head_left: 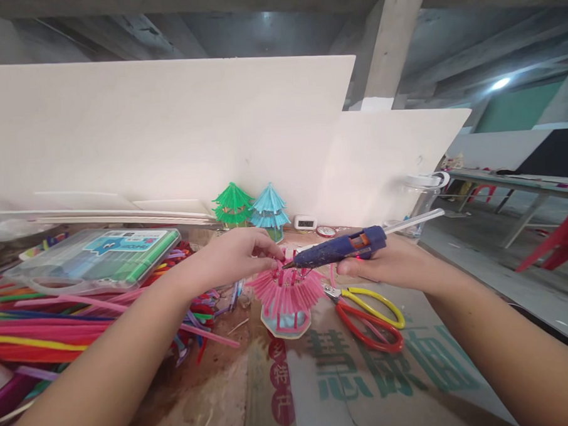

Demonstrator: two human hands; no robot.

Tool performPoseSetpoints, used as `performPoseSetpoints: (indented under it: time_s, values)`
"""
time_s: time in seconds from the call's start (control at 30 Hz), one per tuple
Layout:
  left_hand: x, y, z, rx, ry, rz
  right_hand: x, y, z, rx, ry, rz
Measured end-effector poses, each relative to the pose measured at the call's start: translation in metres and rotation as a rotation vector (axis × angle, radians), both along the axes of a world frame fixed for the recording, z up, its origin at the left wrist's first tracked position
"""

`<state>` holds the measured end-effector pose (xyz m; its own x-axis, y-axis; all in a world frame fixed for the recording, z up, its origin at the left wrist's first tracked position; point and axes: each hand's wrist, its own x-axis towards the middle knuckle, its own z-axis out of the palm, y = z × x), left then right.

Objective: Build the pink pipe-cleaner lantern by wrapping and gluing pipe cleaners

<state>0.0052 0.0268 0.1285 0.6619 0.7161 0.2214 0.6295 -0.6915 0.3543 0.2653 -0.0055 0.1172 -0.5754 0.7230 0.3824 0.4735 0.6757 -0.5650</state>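
My left hand [236, 258], fingers pinched shut on the top of the pink straw pagoda [285, 294], mid-worktop [320, 387]. Right hand [390, 265] grips the glue gun [337, 248], nozzle at that spot. I judge one tier done; upper tiers remain, as on the green model [233, 206].

Craft workshop: bare concrete beams [389, 39], straw-strewn workbench [216, 392].

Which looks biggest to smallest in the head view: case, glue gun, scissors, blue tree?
1. Case.
2. Glue gun and scissors, about alike.
3. Blue tree, though it stands farther back.
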Motion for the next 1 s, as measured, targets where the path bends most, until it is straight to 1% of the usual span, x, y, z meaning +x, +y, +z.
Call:
performPoseSetpoints:
  time_s: [0.27,0.5,0.67,0.83,1.0]
  values:
    - [0.0,-0.0008,0.0015,-0.004,0.021,-0.002,0.001,0.0034,-0.0035,-0.019,0.011,-0.023]
    - [0.0001,0.0001,0.001,0.005,0.02,-0.002,0.002,0.002,-0.003,0.015,-0.004,-0.056]
    - [0.0,-0.0001,0.0003,0.013,0.025,0.012,0.0024,0.0034,-0.004,0.005,0.004,-0.069]
    - [0.0008,-0.0013,0.0003,0.019,0.028,0.03,-0.001,0.0025,-0.0016,-0.014,0.039,-0.01]
    - [0.0011,-0.0019,0.0011,0.019,0.026,0.022,-0.0028,0.0025,-0.0012,0.005,0.056,0.031]
